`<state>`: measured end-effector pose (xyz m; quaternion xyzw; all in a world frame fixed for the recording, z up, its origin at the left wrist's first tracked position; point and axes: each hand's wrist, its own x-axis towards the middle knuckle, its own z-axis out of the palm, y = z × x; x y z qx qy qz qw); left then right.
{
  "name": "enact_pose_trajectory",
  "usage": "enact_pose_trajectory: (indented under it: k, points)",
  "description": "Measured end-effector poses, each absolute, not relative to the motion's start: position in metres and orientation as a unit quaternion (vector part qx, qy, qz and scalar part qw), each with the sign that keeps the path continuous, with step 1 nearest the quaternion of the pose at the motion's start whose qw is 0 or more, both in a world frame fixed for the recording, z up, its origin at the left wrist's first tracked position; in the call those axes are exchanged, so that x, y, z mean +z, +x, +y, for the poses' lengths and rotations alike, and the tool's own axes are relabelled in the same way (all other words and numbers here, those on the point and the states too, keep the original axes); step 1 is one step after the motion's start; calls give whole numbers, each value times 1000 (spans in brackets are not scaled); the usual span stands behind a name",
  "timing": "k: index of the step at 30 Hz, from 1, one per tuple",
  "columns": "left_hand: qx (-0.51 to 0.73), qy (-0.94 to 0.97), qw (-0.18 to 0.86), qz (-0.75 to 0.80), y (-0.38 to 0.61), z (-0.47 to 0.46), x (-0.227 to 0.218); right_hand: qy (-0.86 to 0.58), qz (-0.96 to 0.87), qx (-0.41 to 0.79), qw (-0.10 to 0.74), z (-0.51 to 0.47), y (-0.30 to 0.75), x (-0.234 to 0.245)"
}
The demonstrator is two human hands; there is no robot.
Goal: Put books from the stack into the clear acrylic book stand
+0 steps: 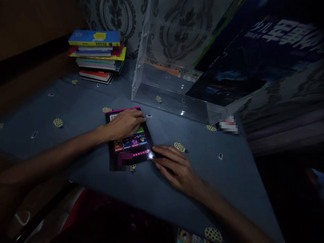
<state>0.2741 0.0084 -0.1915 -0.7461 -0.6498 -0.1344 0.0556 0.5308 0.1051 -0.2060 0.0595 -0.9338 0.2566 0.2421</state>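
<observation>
A dark book with a pink spine edge (129, 153) lies flat on the table, its back cover up with rows of small coloured pictures. My left hand (125, 124) lies across its upper part, hiding some of the cover. The fingers of that hand are bent and held together, with their tips at the book's right edge. Beside the lower right corner, my right hand (177, 167) rests low over the table. Its fingers are stretched out, and their tips touch or nearly touch the book's edge.
A stack of books (97, 55) stands at the back left. Behind my hands is a clear acrylic holder (172, 104), with a large dark blue book (243, 64) leaning in it. A blurred-out small item (228, 124) sits by its right corner. The patterned blue tablecloth (83, 138) covers the table.
</observation>
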Motion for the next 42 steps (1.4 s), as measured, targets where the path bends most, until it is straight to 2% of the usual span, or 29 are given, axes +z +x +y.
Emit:
enact_pose_trajectory:
  k: [7,16,26,31,37,42]
  points:
    - [-171,-813,-22,-556,309,-11,-185,49,-936,253,240,105,533,-207]
    - [-183,-854,-9,-487,325,-22,-185,92,-921,237,295,104,533,-206]
    - [-167,-847,-2,-505,326,-23,-191,76,-939,181,283,100,535,-207]
    - [-165,-846,-67,-503,320,-35,-191,80,-952,133,263,91,544,-206]
    - [-178,-837,-93,-508,324,-49,-193,73,-952,151,256,87,543,-204]
    - [-173,-808,-24,-563,316,-60,-198,48,-939,211,268,90,536,-202]
